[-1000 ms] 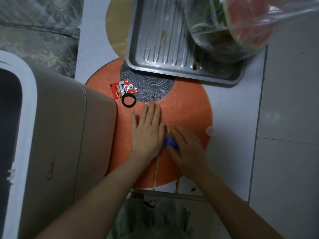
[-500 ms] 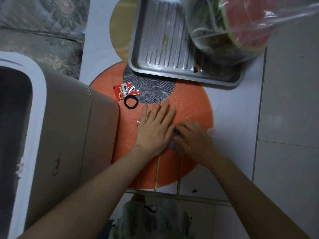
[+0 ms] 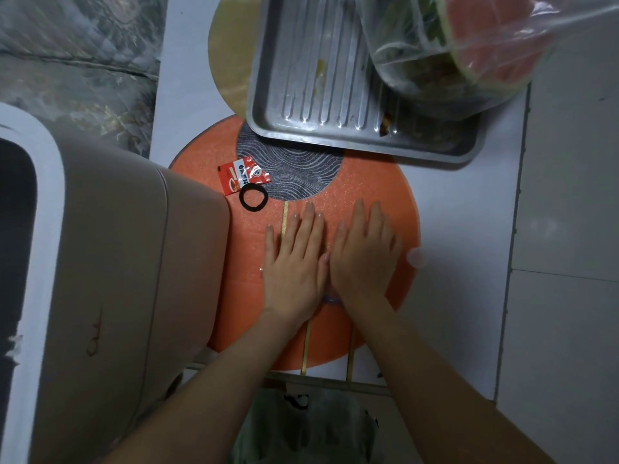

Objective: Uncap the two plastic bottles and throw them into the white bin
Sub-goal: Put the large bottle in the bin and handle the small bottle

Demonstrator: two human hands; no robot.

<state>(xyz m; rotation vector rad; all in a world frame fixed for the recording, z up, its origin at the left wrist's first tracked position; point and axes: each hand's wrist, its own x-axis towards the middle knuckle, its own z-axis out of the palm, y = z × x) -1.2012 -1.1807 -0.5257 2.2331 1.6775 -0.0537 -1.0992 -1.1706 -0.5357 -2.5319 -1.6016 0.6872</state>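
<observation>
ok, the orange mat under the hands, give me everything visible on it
The orange mat is round, with a foam-like speckled surface, and lies flat on the white table. A grey patterned disc, a red sachet and a black hair tie rest on it. The metal tray overlaps its far edge. The left hand and right hand lie flat on it.

A single head-worn camera looks almost straight down from above, close over a round orange foam mat (image 3: 375, 195) that fills the centre of the frame. The person's forearms enter from the bottom edge, so the wearer sits at the mat's near side facing its far edge. A ribbed grey metal tray (image 3: 321, 105) overlaps the mat's far edge at the top; a beige bin with a white rim (image 3: 110, 279) fills the left side. Wide-angle bending curves the outer parts.
</observation>
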